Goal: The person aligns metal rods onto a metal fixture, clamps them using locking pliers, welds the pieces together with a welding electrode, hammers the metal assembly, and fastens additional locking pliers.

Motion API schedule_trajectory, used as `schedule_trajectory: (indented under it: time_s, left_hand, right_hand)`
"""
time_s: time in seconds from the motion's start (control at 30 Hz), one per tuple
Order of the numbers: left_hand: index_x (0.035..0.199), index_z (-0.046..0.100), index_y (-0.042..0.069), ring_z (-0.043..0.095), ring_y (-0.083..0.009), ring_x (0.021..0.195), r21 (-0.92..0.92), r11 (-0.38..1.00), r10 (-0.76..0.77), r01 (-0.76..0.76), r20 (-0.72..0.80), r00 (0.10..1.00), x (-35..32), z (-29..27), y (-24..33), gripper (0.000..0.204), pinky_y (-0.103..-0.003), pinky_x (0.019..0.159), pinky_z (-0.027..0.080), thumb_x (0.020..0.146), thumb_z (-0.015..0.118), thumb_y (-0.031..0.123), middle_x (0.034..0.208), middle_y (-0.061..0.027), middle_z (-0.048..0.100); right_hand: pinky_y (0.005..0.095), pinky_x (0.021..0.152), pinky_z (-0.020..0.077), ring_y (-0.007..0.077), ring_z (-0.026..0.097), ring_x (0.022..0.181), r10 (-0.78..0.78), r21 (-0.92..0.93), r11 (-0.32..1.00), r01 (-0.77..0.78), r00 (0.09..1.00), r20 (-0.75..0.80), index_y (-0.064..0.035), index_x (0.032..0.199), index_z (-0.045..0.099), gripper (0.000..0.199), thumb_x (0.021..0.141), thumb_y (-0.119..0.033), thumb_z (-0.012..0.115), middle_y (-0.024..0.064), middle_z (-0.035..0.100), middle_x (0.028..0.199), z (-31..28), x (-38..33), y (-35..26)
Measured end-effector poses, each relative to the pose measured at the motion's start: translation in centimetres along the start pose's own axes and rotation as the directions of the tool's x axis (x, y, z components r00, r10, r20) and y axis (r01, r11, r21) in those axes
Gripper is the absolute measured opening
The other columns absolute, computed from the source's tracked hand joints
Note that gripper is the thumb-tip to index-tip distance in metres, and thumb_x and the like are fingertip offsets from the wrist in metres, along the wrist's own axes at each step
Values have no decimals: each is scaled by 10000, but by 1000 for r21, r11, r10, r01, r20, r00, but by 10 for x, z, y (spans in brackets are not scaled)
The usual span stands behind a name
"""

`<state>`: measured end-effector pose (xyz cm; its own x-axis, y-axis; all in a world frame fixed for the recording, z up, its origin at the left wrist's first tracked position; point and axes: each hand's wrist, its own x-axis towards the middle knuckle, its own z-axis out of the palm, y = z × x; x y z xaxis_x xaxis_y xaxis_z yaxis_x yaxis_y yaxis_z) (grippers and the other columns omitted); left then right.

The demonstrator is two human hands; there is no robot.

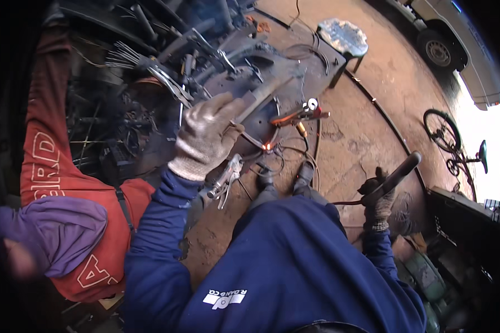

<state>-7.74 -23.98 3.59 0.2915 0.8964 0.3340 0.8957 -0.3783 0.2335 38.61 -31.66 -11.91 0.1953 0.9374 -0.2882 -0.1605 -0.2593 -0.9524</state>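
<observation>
My left hand (208,133), in a pale work glove, is raised over the worktable with its fingers closed around a long grey bar (264,99). The bar slants up and to the right; its exact kind is unclear. Beyond its near end, a small orange glow (268,146) shows at the rim of a round dark metal plate (250,119). Out to the right, my right hand (379,197), gloved too, grips a long black round-ended handle (397,176). A dark red cable (345,203) runs beside that hand. Locking pliers (226,178) sit below my left hand.
An orange-handled clamp (294,116) is at the table's right edge. Metal rods and clamps (150,69) crowd the back left. A person in red clothing (89,233) leans in at left. A stool (343,38), cables (319,141), a bicycle (455,141) and a vehicle (455,50) stand beyond.
</observation>
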Motion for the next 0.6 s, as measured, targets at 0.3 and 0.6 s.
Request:
schedule_trajectory:
  time_s: [0.3,0.6]
  left_hand:
    - [1355,581,62,591,-406,1253,18,822,-568,570,113,815,-7,6,0,578,-499,1059,486,887,784,333,1343,-198,627]
    - [1368,539,119,553,-397,1305,105,669,-738,736,207,642,2,0,6,612,-521,1062,477,895,736,453,1424,-160,565]
  right_hand:
    - [265,679,511,116,612,738,-515,93,847,523,767,383,-25,1251,561,266,1041,-186,596,8,636,897,107,160,-139]
    - [312,705,512,114,599,808,-654,-139,579,803,560,509,-23,1248,611,441,947,-303,772,15,655,918,335,281,-320]
